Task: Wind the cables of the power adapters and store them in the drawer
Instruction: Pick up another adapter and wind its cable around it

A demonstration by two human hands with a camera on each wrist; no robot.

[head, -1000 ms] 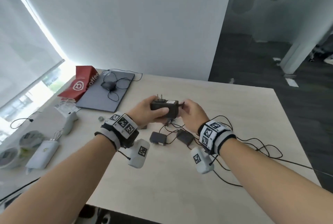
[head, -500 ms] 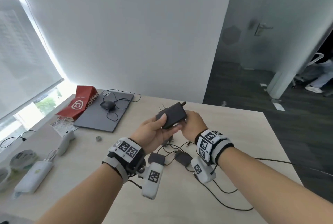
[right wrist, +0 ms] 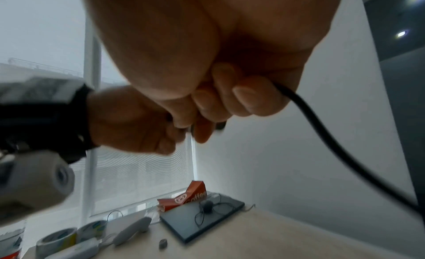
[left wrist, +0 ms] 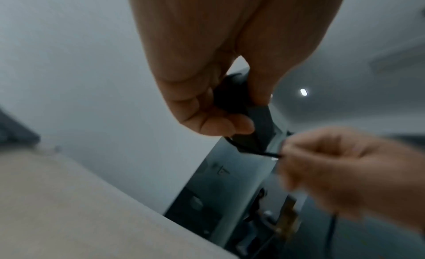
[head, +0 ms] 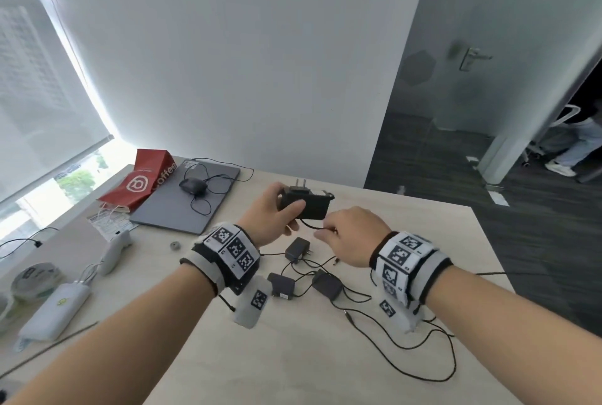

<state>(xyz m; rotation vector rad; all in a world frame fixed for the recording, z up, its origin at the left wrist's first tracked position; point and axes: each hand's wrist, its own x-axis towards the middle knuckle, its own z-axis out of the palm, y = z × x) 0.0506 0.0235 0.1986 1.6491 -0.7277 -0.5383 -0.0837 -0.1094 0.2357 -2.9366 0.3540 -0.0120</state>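
My left hand [head: 280, 215] grips a black power adapter [head: 312, 206] above the table, its plug prongs pointing up. Just right of it and a little lower, my right hand [head: 338, 235] pinches the adapter's thin black cable [left wrist: 264, 153]; the cable [right wrist: 322, 135] trails out past my right palm. Three more black adapters lie on the table below my hands: one [head: 297, 250] under the left hand, one [head: 281, 285] near my left wrist, one [head: 327, 284] to its right. Their loose cables [head: 423, 346] sprawl toward the right. No drawer is in view.
A closed grey laptop [head: 192, 202] with a wired mouse [head: 193, 185] on it lies at the back left beside a red coffee bag [head: 143, 184]. White devices [head: 53, 310] and tape rolls [head: 34, 277] sit along the left edge. The table's right edge [head: 488, 248] drops to dark floor.
The adapter has turned from tilted to level with its prongs up. My right hand has dropped from the adapter's body to below it and now pinches the cable.
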